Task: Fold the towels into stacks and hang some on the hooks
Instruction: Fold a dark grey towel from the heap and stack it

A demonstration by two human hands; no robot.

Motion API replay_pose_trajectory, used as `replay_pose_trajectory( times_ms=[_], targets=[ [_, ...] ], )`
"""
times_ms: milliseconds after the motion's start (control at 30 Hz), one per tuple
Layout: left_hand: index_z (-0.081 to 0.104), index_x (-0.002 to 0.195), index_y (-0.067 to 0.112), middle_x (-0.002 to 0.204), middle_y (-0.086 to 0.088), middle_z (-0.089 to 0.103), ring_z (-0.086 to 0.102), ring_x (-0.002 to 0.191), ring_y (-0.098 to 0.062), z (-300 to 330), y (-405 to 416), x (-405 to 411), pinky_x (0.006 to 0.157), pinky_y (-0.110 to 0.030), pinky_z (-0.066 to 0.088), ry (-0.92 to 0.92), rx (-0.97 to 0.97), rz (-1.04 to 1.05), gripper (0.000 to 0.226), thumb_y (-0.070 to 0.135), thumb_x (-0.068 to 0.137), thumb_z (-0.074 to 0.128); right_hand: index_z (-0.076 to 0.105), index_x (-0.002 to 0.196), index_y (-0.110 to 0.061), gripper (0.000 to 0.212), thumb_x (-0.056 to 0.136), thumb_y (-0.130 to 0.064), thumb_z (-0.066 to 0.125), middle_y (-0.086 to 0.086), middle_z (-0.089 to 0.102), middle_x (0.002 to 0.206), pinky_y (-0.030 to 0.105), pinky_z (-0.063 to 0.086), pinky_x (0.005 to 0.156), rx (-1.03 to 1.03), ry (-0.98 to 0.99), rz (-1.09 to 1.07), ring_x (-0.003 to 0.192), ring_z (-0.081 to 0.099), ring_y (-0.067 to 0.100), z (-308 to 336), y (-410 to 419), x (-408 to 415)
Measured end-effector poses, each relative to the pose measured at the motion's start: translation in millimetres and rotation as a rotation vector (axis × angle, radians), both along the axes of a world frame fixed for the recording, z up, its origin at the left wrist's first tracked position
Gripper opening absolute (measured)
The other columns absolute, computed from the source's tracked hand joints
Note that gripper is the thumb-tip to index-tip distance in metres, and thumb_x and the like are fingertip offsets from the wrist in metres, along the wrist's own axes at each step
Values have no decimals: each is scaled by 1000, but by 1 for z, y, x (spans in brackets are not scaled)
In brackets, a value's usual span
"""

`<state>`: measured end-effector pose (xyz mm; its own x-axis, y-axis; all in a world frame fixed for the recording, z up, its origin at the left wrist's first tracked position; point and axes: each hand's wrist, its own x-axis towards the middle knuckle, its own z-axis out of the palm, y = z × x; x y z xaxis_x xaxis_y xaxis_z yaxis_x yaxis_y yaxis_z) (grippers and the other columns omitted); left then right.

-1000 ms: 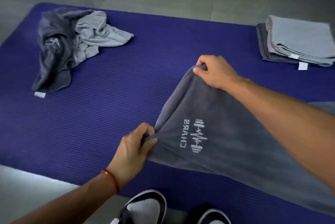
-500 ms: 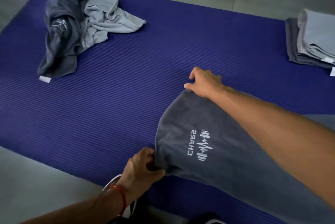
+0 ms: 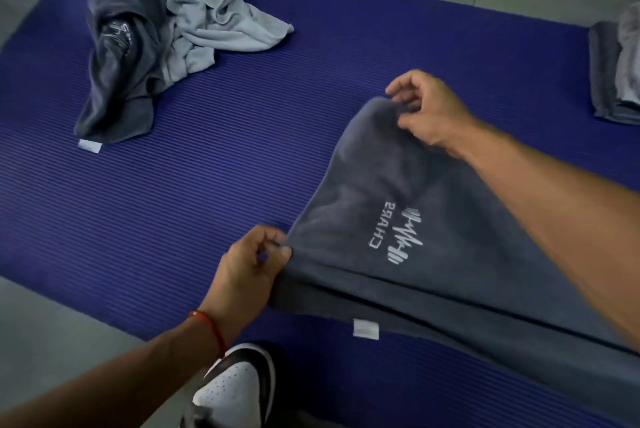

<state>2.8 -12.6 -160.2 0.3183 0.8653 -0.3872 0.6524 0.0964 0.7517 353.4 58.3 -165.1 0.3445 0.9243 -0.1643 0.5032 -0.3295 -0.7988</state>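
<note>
A dark grey towel (image 3: pixel 408 282) with a white logo lies folded lengthwise on the blue mat (image 3: pixel 207 185), running off to the lower right. My left hand (image 3: pixel 249 271) pinches its near left corner. My right hand (image 3: pixel 429 112) pinches the far corner, fingers curled on the cloth. A white tag (image 3: pixel 365 327) hangs from the towel's near edge. At the far left lies a crumpled pile: a dark grey towel (image 3: pixel 117 56) and a light grey towel (image 3: pixel 214 22).
A folded stack of towels (image 3: pixel 613 70) sits at the mat's right edge, partly cut off. My shoe (image 3: pixel 235 389) stands at the mat's near edge. Grey tiled floor (image 3: pixel 52 341) surrounds the mat.
The towel's end has been laid down flatter on the mat, with a second layer and tag showing along the near edge. Both hands keep their corners. The camera has tilted down and left.
</note>
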Motion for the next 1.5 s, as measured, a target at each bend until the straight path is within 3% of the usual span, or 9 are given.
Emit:
replay_pose_trajectory(
  times_ms=[67, 200, 333, 600, 700, 967, 1133, 1267, 1500],
  targets=[
    [66, 97, 31, 85, 2, 72, 69, 68, -9, -11, -2, -5, 64, -29, 55, 47, -88, 19, 14, 33, 86, 74, 56, 119, -31, 43, 83, -15, 72, -7, 65, 108, 38, 55, 89, -193, -45, -5, 92, 64, 13, -17, 0, -3],
    [51, 109, 47, 86, 16, 71, 65, 73, 5, -14, -19, -5, 62, -12, 47, 225, -88, -209, 37, 47, 82, 77, 57, 129, -24, 47, 90, -47, 70, -6, 64, 113, 30, 46, 87, -254, -235, 10, 103, 62, 16, -29, 12, -14],
    [43, 118, 43, 84, 15, 69, 63, 72, 5, -14, -26, -5, 60, -7, 44, 247, -82, -234, 46, 34, 85, 73, 73, 109, -22, 19, 91, -29, 74, -8, 69, 92, 20, 44, 74, -215, -218, -8, 93, 65, 12, -24, 36, -23],
    [48, 117, 28, 77, 0, 70, 71, 59, -14, 9, 11, -23, 59, -21, 55, -41, -59, -83, 47, -2, 89, 69, 81, 96, -21, 21, 82, -12, 70, -1, 78, 95, 34, 58, 84, 113, -431, 96, 91, 71, 14, -2, 101, -38],
    [47, 116, 29, 75, 2, 68, 69, 62, -12, 17, 39, -43, 58, -21, 54, -1, 89, -58, 44, 0, 90, 68, 82, 95, -22, 19, 81, -15, 70, -11, 75, 91, 13, 52, 75, 235, -309, -55, 86, 67, 1, 2, 131, -40],
    [43, 126, 18, 90, 10, 60, 60, 77, -3, -5, 113, -107, 64, -5, 42, 263, 272, -29, 40, 2, 95, 62, 77, 107, -32, 25, 89, -31, 61, -7, 71, 113, 30, 44, 95, 269, -511, 40, 117, 54, 19, -3, 190, -102],
    [49, 114, 21, 100, 2, 56, 54, 85, -15, -36, 100, -112, 75, -34, 47, 355, 357, -212, 29, 8, 93, 65, 58, 141, -24, 48, 94, -33, 60, 7, 49, 150, 50, 35, 107, 170, -763, 413, 138, 40, 34, -18, 108, -125],
    [50, 124, 12, 111, -9, 53, 59, 84, -29, -33, 93, -109, 72, -47, 49, 472, 578, -176, 30, 21, 97, 60, 65, 134, -21, 47, 93, -37, 50, 12, 55, 145, 50, 43, 101, 230, -732, 713, 128, 53, 35, -42, -14, -116],
    [64, 102, 23, 94, 0, 60, 60, 79, -25, -29, 8, -30, 70, -40, 48, 69, 854, -973, 14, 29, 98, 53, 57, 127, -27, 37, 93, -12, 56, 7, 54, 135, 56, 36, 108, 283, -984, 878, 124, 52, 29, -42, -243, -64]
  ],
)
